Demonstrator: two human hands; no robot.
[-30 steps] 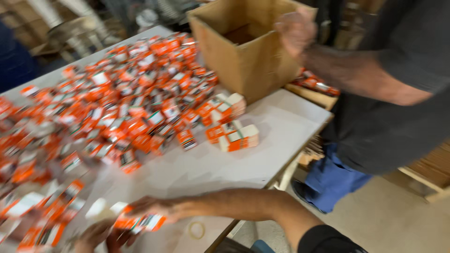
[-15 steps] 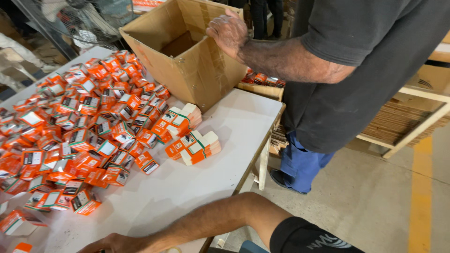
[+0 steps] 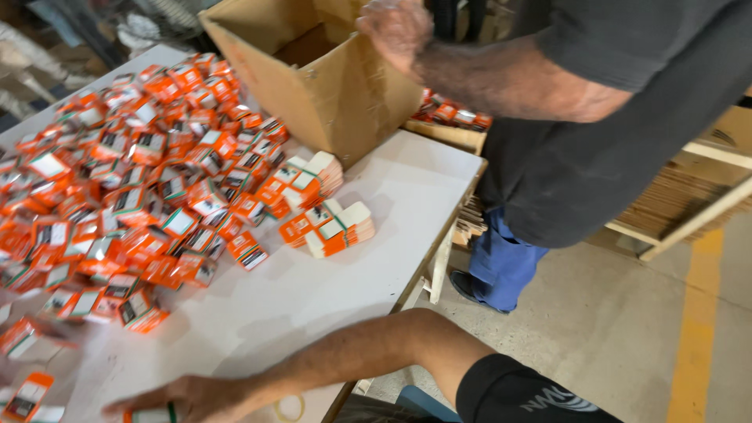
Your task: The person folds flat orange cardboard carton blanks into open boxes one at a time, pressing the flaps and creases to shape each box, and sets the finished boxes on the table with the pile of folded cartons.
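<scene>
The right hand (image 3: 192, 398) lies low on the white desk (image 3: 392, 204), near its front edge; the fingers (image 3: 129, 407) look spread and flat, and they touch a small orange and white box (image 3: 153, 414) at the very bottom of the view; I cannot tell if they pinch it or only rest on it. The left hand is a blur at the far left side, and I cannot see it well enough to say what its fingers do.

The big heap of small orange boxes (image 3: 133, 180) covers the left half of the desk; two neat little stacks (image 3: 329, 227) sit just beside the heap, near the middle.

Another person in a dark shirt stands at the far side, with a hand (image 3: 395, 30) on the rim of a tipped cardboard carton (image 3: 329, 86); the carton leans over the heap.

What could go wrong: a fast sweep of the arm could push boxes off the front edge onto the floor; the leaning carton could slip and knock the neat stacks over.
</scene>
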